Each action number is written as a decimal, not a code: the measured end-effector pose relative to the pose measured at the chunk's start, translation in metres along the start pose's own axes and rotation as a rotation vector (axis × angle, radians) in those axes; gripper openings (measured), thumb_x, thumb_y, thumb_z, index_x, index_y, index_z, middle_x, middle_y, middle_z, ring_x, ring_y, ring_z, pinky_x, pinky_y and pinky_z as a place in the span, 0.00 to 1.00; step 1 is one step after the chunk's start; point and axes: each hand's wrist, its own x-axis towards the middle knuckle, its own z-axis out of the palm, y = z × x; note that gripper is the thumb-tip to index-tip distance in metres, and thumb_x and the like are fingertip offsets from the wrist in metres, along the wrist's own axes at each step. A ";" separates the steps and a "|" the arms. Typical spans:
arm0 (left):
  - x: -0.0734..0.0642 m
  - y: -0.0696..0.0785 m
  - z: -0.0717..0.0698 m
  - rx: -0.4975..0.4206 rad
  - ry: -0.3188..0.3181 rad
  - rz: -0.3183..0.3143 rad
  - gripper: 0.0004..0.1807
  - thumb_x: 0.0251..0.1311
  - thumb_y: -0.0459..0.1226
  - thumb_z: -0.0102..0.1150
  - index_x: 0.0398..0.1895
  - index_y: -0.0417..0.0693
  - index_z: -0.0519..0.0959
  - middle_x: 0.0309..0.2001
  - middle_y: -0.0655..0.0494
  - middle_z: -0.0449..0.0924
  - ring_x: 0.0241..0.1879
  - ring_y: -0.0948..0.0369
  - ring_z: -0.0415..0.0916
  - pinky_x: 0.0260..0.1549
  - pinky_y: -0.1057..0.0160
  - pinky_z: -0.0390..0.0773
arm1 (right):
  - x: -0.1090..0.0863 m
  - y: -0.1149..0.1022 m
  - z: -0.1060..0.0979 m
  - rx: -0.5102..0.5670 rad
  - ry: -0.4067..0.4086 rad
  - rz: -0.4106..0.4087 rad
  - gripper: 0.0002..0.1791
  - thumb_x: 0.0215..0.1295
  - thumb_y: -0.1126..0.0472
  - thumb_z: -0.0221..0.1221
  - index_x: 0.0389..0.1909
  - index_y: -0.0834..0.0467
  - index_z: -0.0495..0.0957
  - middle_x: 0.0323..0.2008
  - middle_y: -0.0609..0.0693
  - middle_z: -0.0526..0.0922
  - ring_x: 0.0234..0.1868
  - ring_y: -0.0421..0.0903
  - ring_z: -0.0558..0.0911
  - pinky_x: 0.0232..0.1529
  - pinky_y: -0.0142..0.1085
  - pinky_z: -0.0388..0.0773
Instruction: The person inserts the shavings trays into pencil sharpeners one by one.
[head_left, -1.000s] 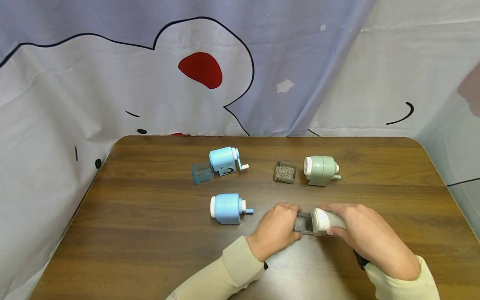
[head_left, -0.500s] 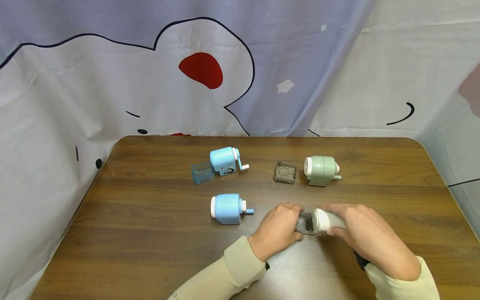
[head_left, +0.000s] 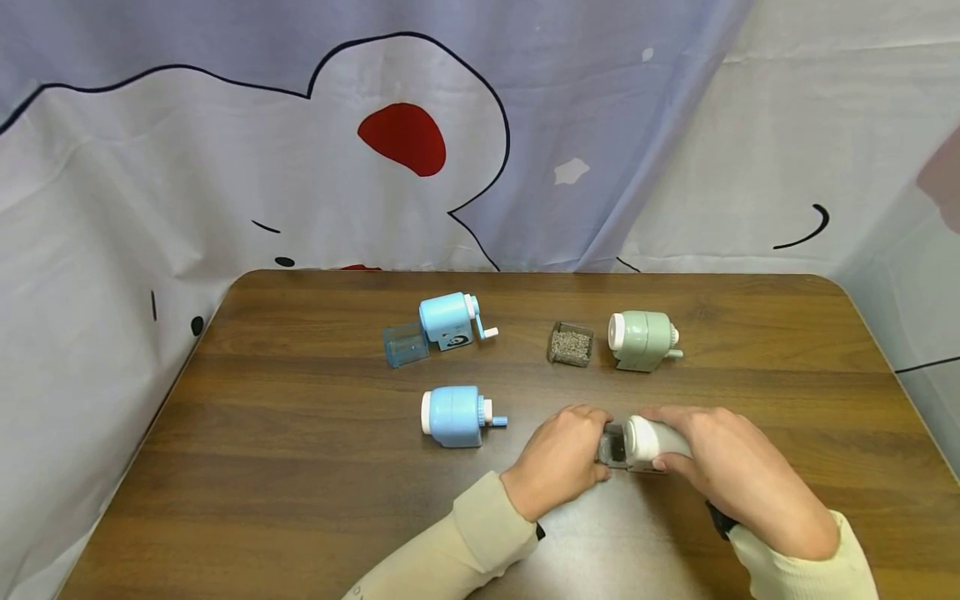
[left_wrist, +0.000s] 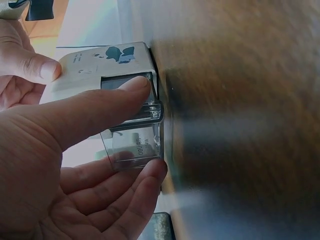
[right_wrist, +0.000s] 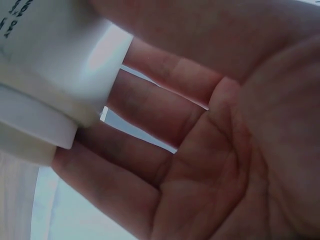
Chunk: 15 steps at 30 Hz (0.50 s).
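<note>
- White sharpener (head_left: 663,440) is located right of centre in the lower half of the head frame, on the wooden table (head_left: 262,500).
- Its body is gripped by the right hand (head_left: 731,467), thumb on the near side, fingers on the far side.
- Clear drawer (left_wrist: 132,145) is pinched by the left hand (head_left: 562,460), between thumb and fingers; it juts from the sharpener's left end. Depth inside can't be told.
- Dark print is seen on the white body in the left wrist view.
- Green sharpener (head_left: 639,340) is placed above, right of centre; square tray (head_left: 567,363) of brownish grains is set just left of it.
- Blue sharpener (head_left: 456,417) is seen mid-frame; light-blue sharpener (head_left: 444,317) above it, blue drawer (head_left: 406,346) beside its lower left.
</note>
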 end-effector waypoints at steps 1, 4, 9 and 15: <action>0.000 0.000 0.000 -0.001 0.001 0.002 0.33 0.41 0.45 0.83 0.52 0.43 0.82 0.46 0.55 0.85 0.45 0.63 0.82 0.47 0.70 0.79 | 0.000 0.000 0.000 0.002 -0.001 0.001 0.26 0.49 0.60 0.76 0.52 0.56 0.84 0.39 0.49 0.87 0.32 0.44 0.81 0.32 0.45 0.77; 0.000 0.000 0.001 -0.004 0.003 0.005 0.32 0.42 0.44 0.83 0.51 0.43 0.82 0.45 0.56 0.85 0.44 0.64 0.82 0.46 0.70 0.79 | 0.000 0.000 0.000 0.008 -0.007 0.006 0.26 0.49 0.61 0.76 0.52 0.57 0.84 0.39 0.50 0.87 0.32 0.45 0.81 0.33 0.45 0.77; 0.001 0.001 0.000 -0.009 0.003 0.008 0.30 0.42 0.43 0.83 0.50 0.43 0.82 0.44 0.56 0.85 0.43 0.64 0.82 0.45 0.70 0.79 | 0.001 -0.001 0.000 0.010 -0.002 0.001 0.26 0.49 0.61 0.76 0.52 0.57 0.84 0.39 0.49 0.87 0.33 0.45 0.82 0.33 0.45 0.77; 0.002 0.002 0.001 -0.014 -0.004 0.006 0.31 0.43 0.43 0.83 0.51 0.43 0.82 0.45 0.56 0.85 0.44 0.64 0.81 0.46 0.70 0.79 | 0.001 -0.001 0.000 0.014 0.006 -0.003 0.26 0.49 0.61 0.76 0.52 0.56 0.84 0.38 0.48 0.87 0.31 0.44 0.81 0.32 0.44 0.76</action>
